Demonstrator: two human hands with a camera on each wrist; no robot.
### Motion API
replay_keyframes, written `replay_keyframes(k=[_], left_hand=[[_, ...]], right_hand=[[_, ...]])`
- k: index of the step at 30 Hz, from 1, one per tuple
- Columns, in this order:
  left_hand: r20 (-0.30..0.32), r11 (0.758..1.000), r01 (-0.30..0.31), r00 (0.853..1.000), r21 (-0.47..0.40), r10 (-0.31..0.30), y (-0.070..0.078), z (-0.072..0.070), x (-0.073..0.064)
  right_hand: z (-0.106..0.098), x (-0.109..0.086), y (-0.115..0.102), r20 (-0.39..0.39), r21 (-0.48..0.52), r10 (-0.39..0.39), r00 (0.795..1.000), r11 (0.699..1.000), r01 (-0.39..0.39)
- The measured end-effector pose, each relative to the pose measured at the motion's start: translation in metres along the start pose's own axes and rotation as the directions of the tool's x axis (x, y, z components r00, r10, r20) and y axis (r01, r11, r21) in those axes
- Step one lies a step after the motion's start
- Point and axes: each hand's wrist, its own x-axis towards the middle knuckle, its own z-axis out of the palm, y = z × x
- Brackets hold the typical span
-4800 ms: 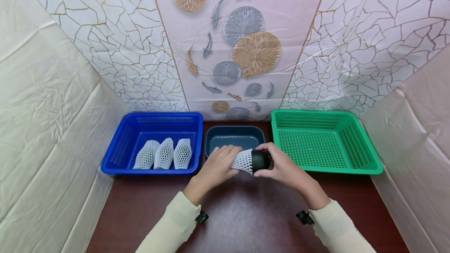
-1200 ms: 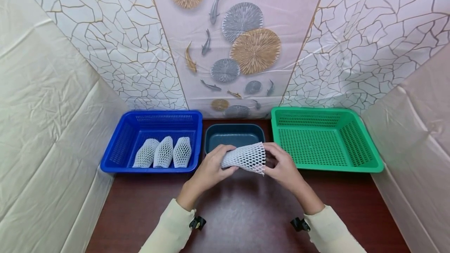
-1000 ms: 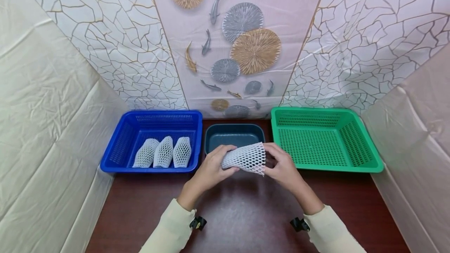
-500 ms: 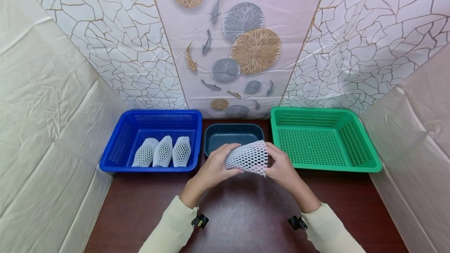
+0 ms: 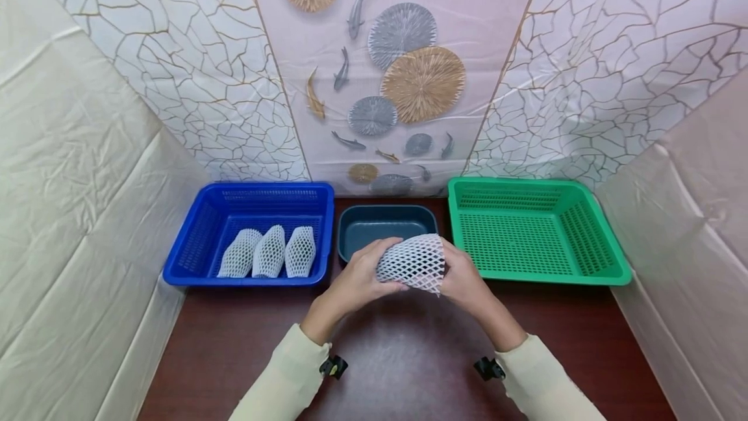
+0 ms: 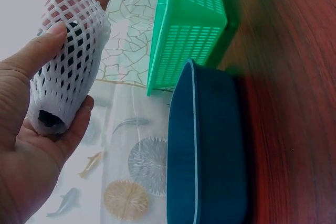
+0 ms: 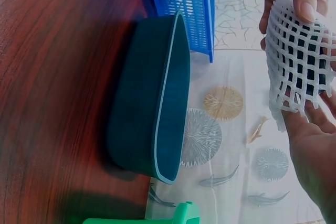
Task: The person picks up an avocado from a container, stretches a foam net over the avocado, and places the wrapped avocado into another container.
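Note:
A white foam net sleeve (image 5: pixel 411 264) with a dark oval object inside is held between both hands, in front of and partly above the small dark blue basin (image 5: pixel 387 213). My left hand (image 5: pixel 361 279) grips its narrower end, thumb on one side and fingers on the other; in the left wrist view, something dark shows through that end's hole. My right hand (image 5: pixel 464 279) holds the wider open rim. In the right wrist view, the right fingers (image 7: pixel 302 124) are at the rim, some partly hidden by the mesh, and dark patches (image 7: pixel 300 66) show through it.
On the left stands a blue basket (image 5: pixel 193 277) with three white net-sleeved pieces (image 5: pixel 269 253) lying side by side. A green basket (image 5: pixel 514 245) is on the right. All stand on a dark red-brown table (image 5: pixel 397 356) against a patterned cloth backdrop.
Several seconds ago the dark object's end stuck out of the sleeve at the right hand; now the sleeve covers it. Lately the left hand has shifted slightly right along the sleeve.

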Motion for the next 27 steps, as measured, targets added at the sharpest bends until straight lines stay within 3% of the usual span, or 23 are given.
replay_keyframes(k=[5,9,12,16,19,22,24,27], left_hand=[[0.017,1.000,0.016,1.000,0.020,-0.016,0.000,-0.001,0.000],[0.029,0.987,0.049,0.998,0.153,-0.054,0.004,-0.005,0.001],[0.038,0.956,0.028,0.998,0.291,-0.040,0.009,-0.008,0.003],[0.059,0.897,-0.069,0.997,0.436,0.048,0.016,-0.008,0.006],[0.067,0.847,-0.114,0.993,0.520,0.093,0.019,-0.005,0.008],[0.073,0.806,-0.119,0.993,0.579,0.094,0.022,-0.002,0.008],[0.080,0.794,-0.112,0.994,0.598,0.079,0.024,-0.001,0.009],[0.081,0.808,-0.080,0.996,0.584,0.039,0.023,0.000,0.010]], right_hand=[[0.000,-0.001,0.002,-0.001,-0.006,0.006,1.000,1.000,-0.006],[0.000,-0.001,0.001,-0.010,0.005,0.001,1.000,1.000,-0.001],[0.001,0.000,0.002,-0.015,0.006,-0.001,1.000,1.000,0.001],[0.004,0.001,0.003,-0.021,0.008,-0.019,1.000,1.000,0.019],[0.005,0.002,0.003,-0.030,-0.006,-0.054,0.998,0.999,0.054],[0.007,0.002,0.001,-0.033,-0.032,-0.074,0.997,0.997,0.073],[0.008,0.002,-0.001,-0.026,-0.050,-0.067,0.997,0.997,0.065],[0.009,0.003,-0.003,-0.007,-0.071,-0.033,0.999,0.997,0.032]])
